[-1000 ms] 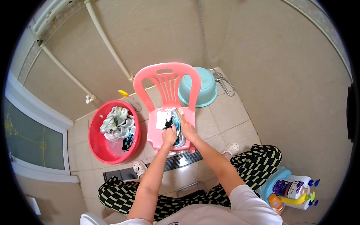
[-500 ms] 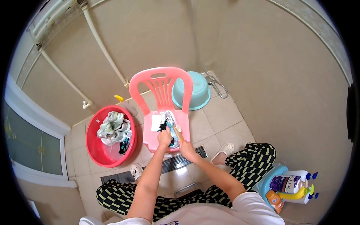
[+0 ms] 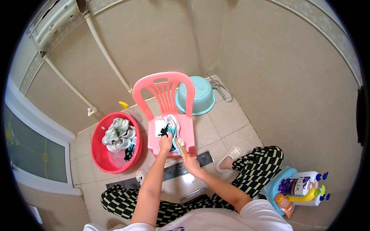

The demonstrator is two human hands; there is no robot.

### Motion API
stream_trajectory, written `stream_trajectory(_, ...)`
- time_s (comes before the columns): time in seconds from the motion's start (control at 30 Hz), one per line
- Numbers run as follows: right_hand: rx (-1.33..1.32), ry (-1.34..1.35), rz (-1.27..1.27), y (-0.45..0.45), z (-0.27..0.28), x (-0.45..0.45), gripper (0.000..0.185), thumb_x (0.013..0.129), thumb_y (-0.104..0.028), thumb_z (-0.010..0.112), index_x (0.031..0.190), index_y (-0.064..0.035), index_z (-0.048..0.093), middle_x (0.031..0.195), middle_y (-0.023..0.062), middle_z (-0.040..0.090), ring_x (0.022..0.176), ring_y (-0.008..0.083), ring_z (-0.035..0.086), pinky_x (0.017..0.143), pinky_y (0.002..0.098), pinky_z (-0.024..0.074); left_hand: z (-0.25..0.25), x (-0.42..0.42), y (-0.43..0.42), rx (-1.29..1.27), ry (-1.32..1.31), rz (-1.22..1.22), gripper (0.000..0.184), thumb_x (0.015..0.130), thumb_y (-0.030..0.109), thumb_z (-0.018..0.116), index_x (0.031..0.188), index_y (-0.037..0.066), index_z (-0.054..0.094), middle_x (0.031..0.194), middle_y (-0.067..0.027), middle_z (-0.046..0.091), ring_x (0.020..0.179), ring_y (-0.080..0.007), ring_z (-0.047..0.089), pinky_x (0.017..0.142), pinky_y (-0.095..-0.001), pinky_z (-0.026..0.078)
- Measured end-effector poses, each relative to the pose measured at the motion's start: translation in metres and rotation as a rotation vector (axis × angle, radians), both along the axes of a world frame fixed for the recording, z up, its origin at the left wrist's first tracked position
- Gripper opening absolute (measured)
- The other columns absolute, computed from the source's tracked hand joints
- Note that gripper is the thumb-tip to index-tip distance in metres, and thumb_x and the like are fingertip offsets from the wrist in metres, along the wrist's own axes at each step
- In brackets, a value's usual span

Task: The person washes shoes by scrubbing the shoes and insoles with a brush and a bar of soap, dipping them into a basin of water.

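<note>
A white and light-blue shoe (image 3: 172, 122) with black laces lies on the seat of the pink plastic chair (image 3: 187, 131), its toe toward the backrest. My left hand (image 3: 165, 142) is closed on the shoe's near-left side, by the laces; my fingers partly cover it. In my right hand (image 3: 191, 163) is a scrubbing brush (image 3: 180, 147) with a tan handle, held against the shoe's near right side. The brush hides part of the shoe. Something flat and white (image 3: 159, 126) lies on the seat left of the shoe.
A red basin (image 3: 97, 154) with several wet shoes stands left of the chair. Behind the chair sit an upturned light-blue basin (image 3: 197, 94) and a shower head (image 3: 224, 92). Bottles (image 3: 298, 185) stand at right on a blue stool (image 3: 274, 188). A drain grate (image 3: 177, 170) crosses the floor.
My right hand and the brush have moved slightly down toward me along the shoe. My left hand stays on the shoe. The whole view has shifted slightly.
</note>
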State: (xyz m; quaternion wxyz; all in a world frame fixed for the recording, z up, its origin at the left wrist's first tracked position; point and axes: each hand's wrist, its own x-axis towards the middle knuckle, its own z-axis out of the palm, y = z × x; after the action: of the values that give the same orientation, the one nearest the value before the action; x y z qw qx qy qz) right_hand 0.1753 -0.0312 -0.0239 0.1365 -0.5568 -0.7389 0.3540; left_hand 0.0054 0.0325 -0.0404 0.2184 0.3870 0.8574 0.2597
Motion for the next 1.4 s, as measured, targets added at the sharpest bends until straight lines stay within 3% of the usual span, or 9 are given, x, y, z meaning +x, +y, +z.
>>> stream_trajectory(0.23,-0.001,0.001,0.011,0.005,0.003,-0.002,0.044,0.089,-0.036,0.036,0.083,0.0049,0.051,0.067,0.0269,0.058,0.067,0.0422,0.058,0.06,0.0497,0.0469,-0.004,-0.002,-0.003,0.042,-0.022,-0.017,0.057,0.077,0.051,0.048,0.07,-0.005,0.058,0.075,-0.0284,0.058,0.079,-0.0405,0.057,0.074,-0.0443,0.042)
stream_trajectory(0.7,0.043,0.027,-0.042,0.037,-0.001,-0.033,0.044,0.089,-0.036,0.035,0.08,0.0043,0.053,0.073,0.0278,0.058,0.067,0.0417,0.058,0.06,0.0495,0.0467,-0.02,-0.014,-0.007,0.105,-0.156,-0.009,0.054,0.08,0.045,0.047,0.068,-0.006,0.057,0.072,-0.0285,0.057,0.074,-0.04,0.057,0.068,-0.0441,0.042)
stream_trajectory(0.8,-0.011,0.049,-0.062,0.062,-0.004,-0.042,0.046,0.09,-0.036,0.034,0.082,0.0048,0.053,0.075,0.0278,0.058,0.069,0.0412,0.059,0.062,0.0494,0.0462,-0.009,-0.011,-0.007,0.114,-0.145,0.0,0.053,0.079,0.044,0.049,0.066,-0.007,0.057,0.069,-0.0283,0.057,0.072,-0.0399,0.057,0.066,-0.0438,0.042)
stream_trajectory(0.87,-0.084,0.026,-0.074,0.078,-0.018,-0.049,0.047,0.089,-0.038,0.032,0.088,0.0047,0.052,0.077,0.0294,0.057,0.077,0.0448,0.056,0.07,0.0512,0.0431,-0.004,-0.012,-0.008,0.104,-0.182,-0.017,0.053,0.079,0.044,0.049,0.066,-0.007,0.057,0.068,-0.0282,0.056,0.072,-0.0399,0.057,0.065,-0.0436,0.042)
stream_trajectory(1.4,0.0,0.058,-0.068,0.16,-0.033,-0.087,0.048,0.09,-0.036,0.03,0.091,0.0055,0.054,0.086,0.0278,0.058,0.081,0.0434,0.057,0.073,0.0497,0.044,-0.006,-0.011,-0.007,0.117,-0.175,-0.003,0.052,0.079,0.042,0.052,0.061,-0.007,0.055,0.063,-0.0263,0.056,0.065,-0.0373,0.057,0.061,-0.0433,0.042)
